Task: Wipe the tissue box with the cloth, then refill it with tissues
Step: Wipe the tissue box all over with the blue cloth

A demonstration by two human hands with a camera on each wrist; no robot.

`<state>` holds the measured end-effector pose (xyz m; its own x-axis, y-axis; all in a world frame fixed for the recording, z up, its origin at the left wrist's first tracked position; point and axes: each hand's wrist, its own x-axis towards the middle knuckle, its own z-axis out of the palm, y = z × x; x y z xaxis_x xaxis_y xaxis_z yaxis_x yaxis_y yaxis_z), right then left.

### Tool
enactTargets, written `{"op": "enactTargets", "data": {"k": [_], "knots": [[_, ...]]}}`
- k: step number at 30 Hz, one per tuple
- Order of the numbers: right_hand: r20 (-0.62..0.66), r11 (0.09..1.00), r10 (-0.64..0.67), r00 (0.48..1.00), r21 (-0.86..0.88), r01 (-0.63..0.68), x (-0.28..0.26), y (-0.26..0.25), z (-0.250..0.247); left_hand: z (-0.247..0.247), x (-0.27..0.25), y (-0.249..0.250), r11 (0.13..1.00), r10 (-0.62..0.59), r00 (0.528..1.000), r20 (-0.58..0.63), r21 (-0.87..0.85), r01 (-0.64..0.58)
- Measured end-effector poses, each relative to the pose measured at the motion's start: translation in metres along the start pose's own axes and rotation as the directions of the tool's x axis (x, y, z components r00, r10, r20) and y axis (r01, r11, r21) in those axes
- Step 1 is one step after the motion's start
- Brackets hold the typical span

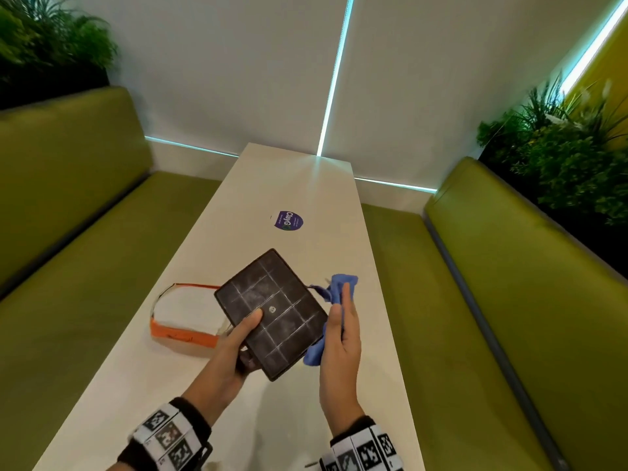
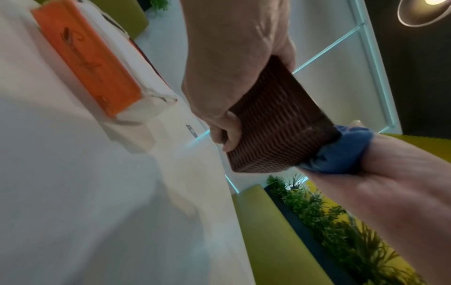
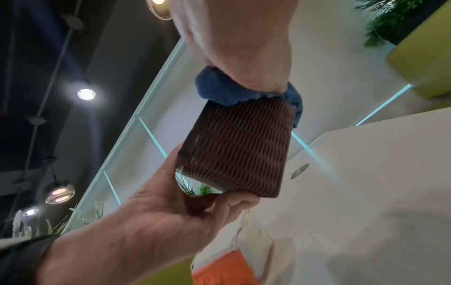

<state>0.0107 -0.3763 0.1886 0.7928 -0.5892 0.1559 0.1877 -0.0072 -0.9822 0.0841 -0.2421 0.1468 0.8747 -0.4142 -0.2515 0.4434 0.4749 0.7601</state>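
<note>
White table (image 1: 306,198) between green benches (image 1: 85,232)

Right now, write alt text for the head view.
A left hand grips a dark brown tissue box above a white table while the right hand presses a blue cloth against its side. An orange-and-white tissue pack lies behind.

A long pale bench (image 1: 295,185) runs toward a white wall with glowing cyan seams (image 1: 334,76) — a round purple sticker (image 1: 288,220) lies on it. Green padded seats (image 1: 530,266) flank both sides, leafy plants (image 1: 571,144) behind them.
</note>
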Motion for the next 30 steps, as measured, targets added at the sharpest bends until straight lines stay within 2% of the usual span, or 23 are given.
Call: {"op": "enactTargets", "data": {"k": [2, 7, 12, 14, 17, 20, 23, 25, 27, 30], "knots": [[-0.005, 0.999, -0.017, 1.000, 0.050, 0.017, 0.000, -0.003, 0.006, 0.011, -0.005, -0.001, 0.999, 0.008, 1.000, -0.019, -0.032, -0.008], [0.116, 0.998, 0.009, 0.993, 0.058, -0.015, -0.017, 0.009, 0.021, 0.030, -0.009, 0.003, 0.995, -0.012, 0.999, -0.052, -0.100, 0.007], [0.206, 0.967, 0.153, 0.967, 0.171, -0.190, 0.003, 0.020, 0.004, 0.031, -0.009, 0.000, 0.996, -0.036, 0.997, -0.061, -0.084, 0.031], [0.232, 0.947, 0.213, 0.949, 0.192, -0.259, 0.011, 0.022, -0.004, 0.031, -0.009, -0.003, 0.999, -0.047, 0.998, -0.038, -0.014, 0.047], [0.267, 0.922, 0.274, 0.924, 0.200, -0.332, 0.020, 0.022, -0.019, 0.021, -0.009, -0.008, 0.983, -0.058, 0.998, 0.022, 0.177, 0.053], [0.364, 0.864, 0.351, 0.863, 0.229, -0.448, 0.030, 0.021, -0.040, -0.010, -0.005, -0.011, 0.890, -0.078, 0.992, 0.102, 0.455, 0.023], [0.407, 0.768, 0.517, 0.753, 0.168, -0.618, 0.038, 0.029, -0.063, -0.043, -0.001, -0.004, 0.772, -0.133, 0.986, 0.100, 0.635, 0.040], [0.424, 0.721, 0.600, 0.678, 0.080, -0.688, 0.040, 0.037, -0.072, -0.053, 0.002, 0.002, 0.651, -0.132, 0.981, 0.142, 0.759, -0.022], [0.444, 0.699, 0.633, 0.634, 0.024, -0.715, 0.039, 0.040, -0.073, -0.055, 0.005, 0.003, 0.579, -0.130, 0.966, 0.224, 0.808, -0.110], [0.441, 0.678, 0.669, 0.599, -0.032, -0.734, 0.035, 0.042, -0.071, -0.062, 0.011, -0.002, 0.578, -0.164, 0.936, 0.312, 0.799, -0.165]]}}
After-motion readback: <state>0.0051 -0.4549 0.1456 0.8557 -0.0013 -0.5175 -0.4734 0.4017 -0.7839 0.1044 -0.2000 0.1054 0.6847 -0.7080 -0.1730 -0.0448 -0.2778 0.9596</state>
